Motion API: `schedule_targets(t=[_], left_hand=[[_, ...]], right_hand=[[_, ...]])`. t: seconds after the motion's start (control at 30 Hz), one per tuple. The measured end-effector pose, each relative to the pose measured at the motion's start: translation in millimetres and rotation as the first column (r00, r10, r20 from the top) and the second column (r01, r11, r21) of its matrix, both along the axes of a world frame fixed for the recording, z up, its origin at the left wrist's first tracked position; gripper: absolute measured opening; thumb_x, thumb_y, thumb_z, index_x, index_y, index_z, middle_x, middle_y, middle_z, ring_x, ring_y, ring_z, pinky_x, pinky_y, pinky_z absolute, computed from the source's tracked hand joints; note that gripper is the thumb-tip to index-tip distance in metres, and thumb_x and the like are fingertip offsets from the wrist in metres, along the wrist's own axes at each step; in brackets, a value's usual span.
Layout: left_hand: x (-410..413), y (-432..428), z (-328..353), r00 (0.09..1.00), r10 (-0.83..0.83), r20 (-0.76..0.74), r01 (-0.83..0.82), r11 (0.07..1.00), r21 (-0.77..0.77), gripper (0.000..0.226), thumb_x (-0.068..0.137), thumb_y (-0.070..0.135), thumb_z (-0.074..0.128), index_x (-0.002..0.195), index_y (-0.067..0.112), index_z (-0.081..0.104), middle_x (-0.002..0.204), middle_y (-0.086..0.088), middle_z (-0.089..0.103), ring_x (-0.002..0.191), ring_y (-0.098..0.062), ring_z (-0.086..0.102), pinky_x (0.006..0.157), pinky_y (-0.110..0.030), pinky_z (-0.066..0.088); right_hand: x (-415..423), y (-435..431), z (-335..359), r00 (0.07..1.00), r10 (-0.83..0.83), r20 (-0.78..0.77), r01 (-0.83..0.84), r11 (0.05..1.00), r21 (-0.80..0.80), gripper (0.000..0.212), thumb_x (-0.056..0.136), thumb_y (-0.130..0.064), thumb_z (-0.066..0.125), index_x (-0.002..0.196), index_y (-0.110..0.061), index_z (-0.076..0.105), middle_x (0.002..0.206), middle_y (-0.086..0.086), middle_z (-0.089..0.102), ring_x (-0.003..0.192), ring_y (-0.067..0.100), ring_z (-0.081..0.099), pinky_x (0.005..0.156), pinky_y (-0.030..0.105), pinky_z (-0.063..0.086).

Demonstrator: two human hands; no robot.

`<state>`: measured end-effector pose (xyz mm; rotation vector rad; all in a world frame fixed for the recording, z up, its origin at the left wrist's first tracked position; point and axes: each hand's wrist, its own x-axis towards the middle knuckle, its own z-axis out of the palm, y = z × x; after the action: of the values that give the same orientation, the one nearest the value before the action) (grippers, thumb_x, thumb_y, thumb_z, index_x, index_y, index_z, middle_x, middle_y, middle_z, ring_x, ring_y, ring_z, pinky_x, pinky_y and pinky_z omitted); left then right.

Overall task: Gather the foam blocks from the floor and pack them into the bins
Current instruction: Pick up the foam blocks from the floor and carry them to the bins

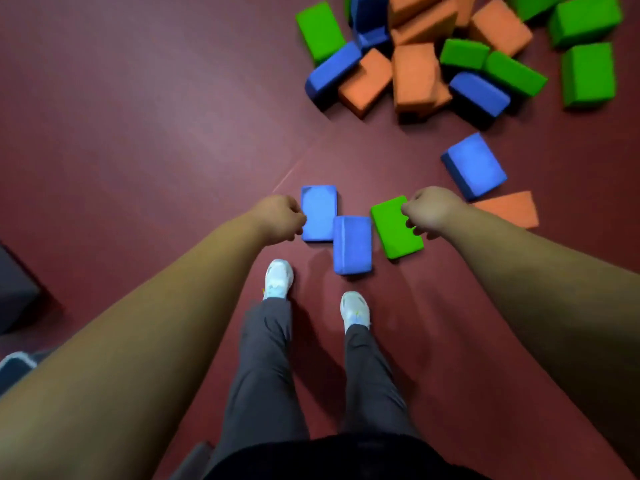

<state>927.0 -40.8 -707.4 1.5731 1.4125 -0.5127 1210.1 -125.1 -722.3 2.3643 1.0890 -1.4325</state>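
- Your left hand (281,219) is clenched on the long left edge of a blue block (318,213). The fingers are curled against that edge, and the block lies flat on the dark red floor (156,116) ahead of your feet.
- Your right hand (433,209) is grasping a green block (396,230). The fingers are curled over its far right corner, and their tips show along its right side. The green block lies on the floor, turned at a slight angle.
- Between the two held blocks sits a middle blue block (352,244). It is closer to your feet, touching or just beside the blue block on one side and the green block on the other.
- Just beyond your right hand, a far blue block (474,166) lies tilted on the floor. An orange wedge (509,209) lies flat beside it, partly hidden by your right wrist.
- A pile of blocks (414,76) in green, blue and orange is heaped on the floor well apart from the three near ones, ahead and to your right. Several lean on one another.
- Your white shoes (278,278) stand on the floor just short of the middle blue block, the left foot ahead of the right.
- A dark object (14,289) sits on the floor at your far left; you cannot tell from here what it is.
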Motion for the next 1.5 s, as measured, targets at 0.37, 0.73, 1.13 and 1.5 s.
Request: schedule_targets(t=[0.37, 0.73, 1.13, 1.5], left_hand=[[9, 19, -233, 0.991, 0.134, -0.011, -0.132, 0.952, -0.277, 0.020, 0.102, 0.013, 0.051, 0.109, 0.002, 0.065, 0.103, -0.013, 0.077, 0.082, -0.027, 0.072, 0.080, -0.041, 0.060], [-29, 28, -439, 0.915, 0.364, -0.172, -0.396, 0.890, -0.226, 0.018, 0.096, 0.020, 0.056, 0.103, 0.005, 0.062, 0.105, -0.013, 0.072, 0.094, -0.031, 0.075, 0.091, -0.048, 0.061], [-14, 8, -572, 0.614, 0.789, -0.022, -0.752, 0.576, -0.320, 0.076, 0.063, 0.017, 0.097, 0.127, 0.003, 0.058, 0.119, -0.016, 0.069, 0.083, -0.030, 0.075, 0.055, -0.029, 0.060], [-3, 3, -539, 0.658, 0.753, 0.015, -0.693, 0.613, -0.379, 0.041, 0.073, 0.031, 0.095, 0.101, 0.014, 0.070, 0.078, 0.004, 0.070, 0.054, -0.008, 0.062, 0.057, -0.025, 0.049]], right_hand=[[-45, -28, -211, 0.998, -0.038, 0.046, 0.043, 0.992, -0.115, 0.034, 0.093, -0.031, 0.054, 0.090, -0.002, 0.072, 0.104, 0.027, 0.072, 0.096, 0.043, 0.069, 0.082, 0.039, 0.057], [-99, 15, -418, 0.998, -0.009, 0.058, 0.005, 0.997, 0.073, 0.076, 0.083, -0.040, 0.071, 0.151, -0.024, 0.042, 0.143, 0.027, 0.042, 0.122, 0.042, 0.054, 0.110, 0.041, 0.044], [-107, 16, -526, 0.925, 0.110, 0.364, -0.212, 0.943, 0.255, 0.073, 0.072, -0.062, 0.073, 0.136, -0.036, 0.047, 0.140, 0.009, 0.041, 0.122, 0.042, 0.042, 0.098, 0.053, 0.049], [-83, 21, -500, 0.931, -0.039, 0.364, -0.020, 0.987, 0.157, 0.088, 0.072, -0.046, 0.087, 0.135, -0.007, 0.039, 0.138, 0.021, 0.051, 0.122, 0.040, 0.059, 0.099, 0.044, 0.049]])
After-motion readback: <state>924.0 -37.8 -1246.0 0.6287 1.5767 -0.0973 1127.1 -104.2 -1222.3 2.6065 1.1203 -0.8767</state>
